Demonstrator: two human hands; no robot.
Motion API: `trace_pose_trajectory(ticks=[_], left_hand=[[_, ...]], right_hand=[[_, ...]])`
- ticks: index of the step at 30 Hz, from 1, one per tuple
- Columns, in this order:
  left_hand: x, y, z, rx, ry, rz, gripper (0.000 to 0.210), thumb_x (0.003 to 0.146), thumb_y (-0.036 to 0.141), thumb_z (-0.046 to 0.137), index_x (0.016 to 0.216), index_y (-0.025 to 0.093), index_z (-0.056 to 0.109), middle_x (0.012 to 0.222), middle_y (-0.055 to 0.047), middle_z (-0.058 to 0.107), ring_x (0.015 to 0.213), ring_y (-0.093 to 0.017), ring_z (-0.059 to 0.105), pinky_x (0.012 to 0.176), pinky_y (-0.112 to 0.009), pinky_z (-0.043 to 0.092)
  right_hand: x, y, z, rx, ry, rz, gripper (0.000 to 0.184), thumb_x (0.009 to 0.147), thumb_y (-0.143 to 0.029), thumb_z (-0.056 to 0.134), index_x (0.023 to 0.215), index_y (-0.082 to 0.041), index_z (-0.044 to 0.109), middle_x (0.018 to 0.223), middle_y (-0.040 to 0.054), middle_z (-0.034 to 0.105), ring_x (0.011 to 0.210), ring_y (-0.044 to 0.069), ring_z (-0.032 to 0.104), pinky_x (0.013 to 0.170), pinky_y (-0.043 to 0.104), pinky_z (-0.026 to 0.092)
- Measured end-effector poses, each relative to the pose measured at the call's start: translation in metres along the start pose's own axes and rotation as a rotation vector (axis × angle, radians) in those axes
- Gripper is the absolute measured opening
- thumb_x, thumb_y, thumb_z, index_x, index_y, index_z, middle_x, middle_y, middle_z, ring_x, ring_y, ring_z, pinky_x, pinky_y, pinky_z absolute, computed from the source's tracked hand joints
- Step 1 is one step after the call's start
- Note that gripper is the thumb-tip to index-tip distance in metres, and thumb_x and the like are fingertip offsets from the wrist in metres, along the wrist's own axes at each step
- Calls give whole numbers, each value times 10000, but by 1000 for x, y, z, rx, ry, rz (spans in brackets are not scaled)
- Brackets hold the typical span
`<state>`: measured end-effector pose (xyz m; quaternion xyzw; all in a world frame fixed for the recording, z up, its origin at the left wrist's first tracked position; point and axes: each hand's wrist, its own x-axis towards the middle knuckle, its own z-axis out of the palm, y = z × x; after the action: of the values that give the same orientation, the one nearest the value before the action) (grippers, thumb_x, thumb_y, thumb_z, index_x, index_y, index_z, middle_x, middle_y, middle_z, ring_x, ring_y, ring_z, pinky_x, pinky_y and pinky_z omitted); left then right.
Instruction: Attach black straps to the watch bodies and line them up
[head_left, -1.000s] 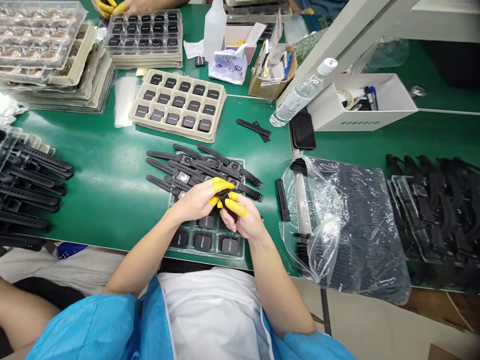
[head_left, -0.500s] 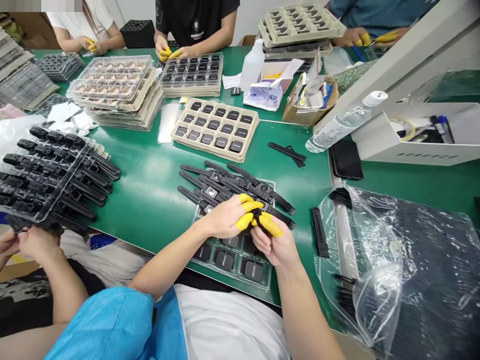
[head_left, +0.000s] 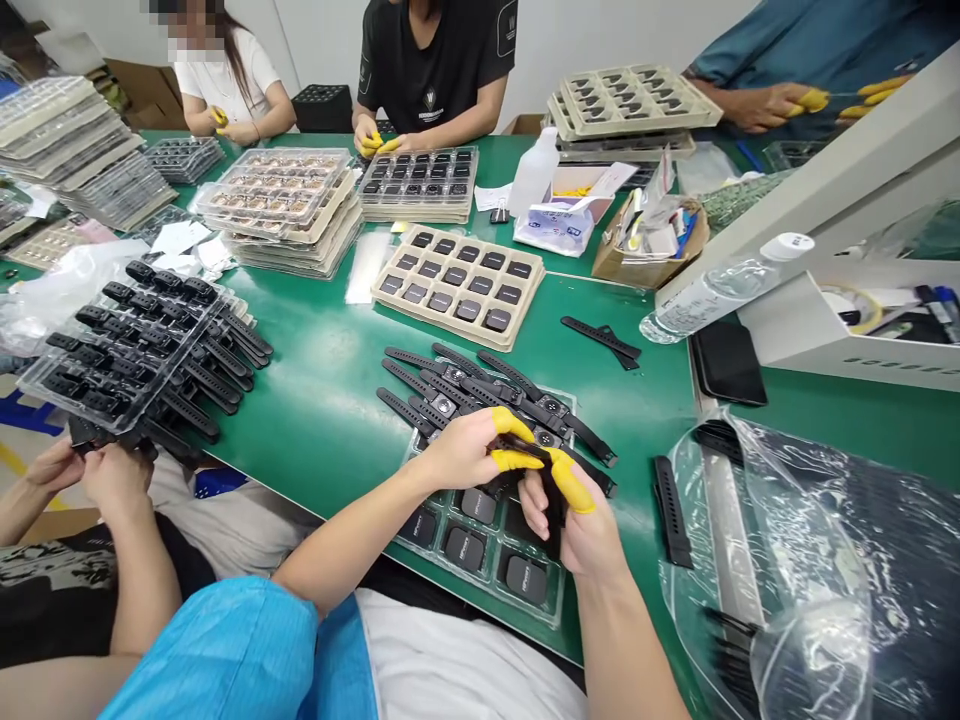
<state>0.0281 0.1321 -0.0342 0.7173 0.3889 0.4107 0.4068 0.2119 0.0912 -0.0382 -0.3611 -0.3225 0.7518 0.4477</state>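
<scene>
My left hand [head_left: 469, 450] and my right hand [head_left: 574, 515], both with yellow finger cots, meet over a clear tray [head_left: 480, 545] of black square watch bodies at the near table edge. Together they pinch a small black watch part with a strap [head_left: 551, 500] hanging between them. Several finished black watches with straps [head_left: 480, 395] lie piled across the far end of that tray. A single loose strap [head_left: 671, 497] lies to the right of my right hand.
A beige tray of watch bodies [head_left: 461, 285] sits beyond. Strap trays [head_left: 142, 350] lie at left, above a co-worker's hands [head_left: 82, 470]. A plastic bag of straps [head_left: 817, 560] fills the right. Bottle [head_left: 720, 290], white box [head_left: 840, 320], phone [head_left: 727, 365], other workers across the table.
The view has tilted upward, bringing the co-workers across the table into sight. My hands stay together over the tray, with the right hand now lower and the strap hanging down.
</scene>
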Motion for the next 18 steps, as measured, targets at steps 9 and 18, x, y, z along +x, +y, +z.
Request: trace_pose_trajectory(ticks=[9,18], left_hand=[[10,1,-15,-659,582,-235,563,826,649,781,1064,205,532,1038,-79,757,634,-127,686,481,-211,511],[6,-1,-7,-491,159,-448,528,930,487,657,1348,176,572,1282,-139,743,656,-154,739,538,-263,577]], right_hand=[[1,-1,-2,-108,-170,308,455,928,-623,724,866,-204,559,611,-59,438,426,43,218,378,156,148],[-3,0,0,-77,-32,73,378,933,-568,749,983,-249,553,690,-47,561,417,73,379,372,194,326]])
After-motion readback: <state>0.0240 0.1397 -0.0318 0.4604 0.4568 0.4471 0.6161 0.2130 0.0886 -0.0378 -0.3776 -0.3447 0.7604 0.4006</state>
